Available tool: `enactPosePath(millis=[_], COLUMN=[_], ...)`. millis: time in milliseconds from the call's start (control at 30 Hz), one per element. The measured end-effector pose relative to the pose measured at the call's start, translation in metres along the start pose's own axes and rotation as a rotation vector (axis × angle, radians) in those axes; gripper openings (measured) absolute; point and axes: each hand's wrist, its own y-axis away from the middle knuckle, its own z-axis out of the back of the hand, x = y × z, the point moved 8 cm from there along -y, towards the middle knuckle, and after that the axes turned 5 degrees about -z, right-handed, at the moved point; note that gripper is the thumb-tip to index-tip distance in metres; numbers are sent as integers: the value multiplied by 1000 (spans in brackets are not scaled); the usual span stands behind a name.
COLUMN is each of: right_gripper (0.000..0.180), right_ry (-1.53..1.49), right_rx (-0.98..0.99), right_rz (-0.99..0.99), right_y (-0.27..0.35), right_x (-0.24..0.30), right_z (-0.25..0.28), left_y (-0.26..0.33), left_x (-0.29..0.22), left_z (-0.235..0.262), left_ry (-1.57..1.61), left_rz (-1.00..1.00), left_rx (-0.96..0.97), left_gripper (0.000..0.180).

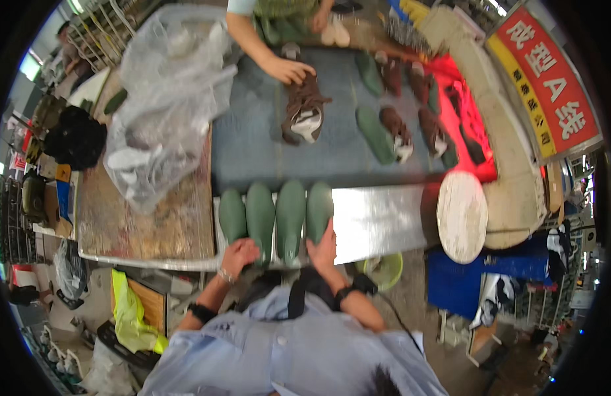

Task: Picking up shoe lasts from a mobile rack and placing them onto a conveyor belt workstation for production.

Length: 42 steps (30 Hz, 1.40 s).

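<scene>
Four green shoe lasts (pixel 275 216) sit lined up side by side on the near metal shelf, left hand (pixel 240 253) curled loosely on one heel, right hand (pixel 323 248) spread flat against another, probably keeping the row even.

Both hands (pixel 239 254) (pixel 323 247) touch 4 green lasts (pixel 275 214).

Single head-worn fisheye view, looking steeply down, close over the workbench (pixel 384 221)
</scene>
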Motion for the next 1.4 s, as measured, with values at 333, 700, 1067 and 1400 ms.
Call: enactPosePath(millis=[333, 700, 1067, 1400], right_gripper=[70, 70, 42, 24], right_ry=[-502, -46, 1337, 890], right_rx=[179, 500, -120, -105], right_rz=[-61, 377, 2035, 2448], right_y=[-29, -238, -376, -369], right_x=[-50, 161, 321, 441], right_z=[-13, 158, 99, -53], left_y=[6, 10, 30, -7], left_x=[-29, -42, 6, -21], left_z=[-3, 35, 6, -39], left_ry=[36, 186, 314, 260], left_rz=[12, 0, 135, 224], left_rx=[-58, -429, -604, -546], left_gripper=[27, 24, 24, 26])
